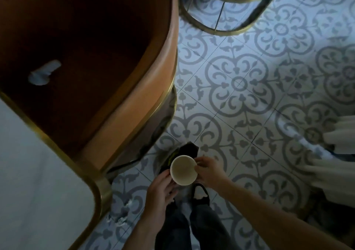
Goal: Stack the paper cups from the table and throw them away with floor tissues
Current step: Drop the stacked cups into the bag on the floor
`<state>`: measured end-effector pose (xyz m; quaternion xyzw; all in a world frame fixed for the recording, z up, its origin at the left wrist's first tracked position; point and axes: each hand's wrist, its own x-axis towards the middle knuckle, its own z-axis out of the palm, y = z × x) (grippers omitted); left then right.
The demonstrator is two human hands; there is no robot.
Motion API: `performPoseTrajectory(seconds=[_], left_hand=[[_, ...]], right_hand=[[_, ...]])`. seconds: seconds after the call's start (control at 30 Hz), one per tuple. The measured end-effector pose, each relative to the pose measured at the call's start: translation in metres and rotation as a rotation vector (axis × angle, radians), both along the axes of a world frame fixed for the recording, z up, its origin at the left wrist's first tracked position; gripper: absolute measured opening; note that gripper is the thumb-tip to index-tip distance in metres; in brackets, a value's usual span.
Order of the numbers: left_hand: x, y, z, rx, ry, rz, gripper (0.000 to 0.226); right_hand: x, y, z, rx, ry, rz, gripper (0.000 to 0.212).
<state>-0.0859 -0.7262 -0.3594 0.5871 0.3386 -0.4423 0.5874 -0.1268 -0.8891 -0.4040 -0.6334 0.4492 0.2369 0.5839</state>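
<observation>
paper cup hides most of a shoe at six o'clock; the second chair at twelve o'clock and the curtain at three are cut off.

We have one wide view, worn on the head, looking almost straight down past our arms to the floor. Our hands sit close, low in the centre; the chair fills the upper left.

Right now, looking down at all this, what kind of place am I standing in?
Probably a cafe or restaurant dining area. A curved orange chair with brass trim sits at a white table, on a patterned tile floor. Both hands hold a disposable paper cup.
</observation>
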Motion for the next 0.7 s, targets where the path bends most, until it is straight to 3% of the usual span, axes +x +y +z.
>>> performPoseTrajectory(seconds=[0.37,0.7], left_hand=[[0.02,-0.031,-0.159,0.037,0.001,-0.034,0.022],[0.026,-0.057,-0.221,0.057,0.003,-0.124,0.03]], right_hand=[[0.017,-0.027,-0.156,-0.031,0.029,0.032,0.029],[0.009,-0.041,-0.189,-0.084,0.075,0.229,0.04]])
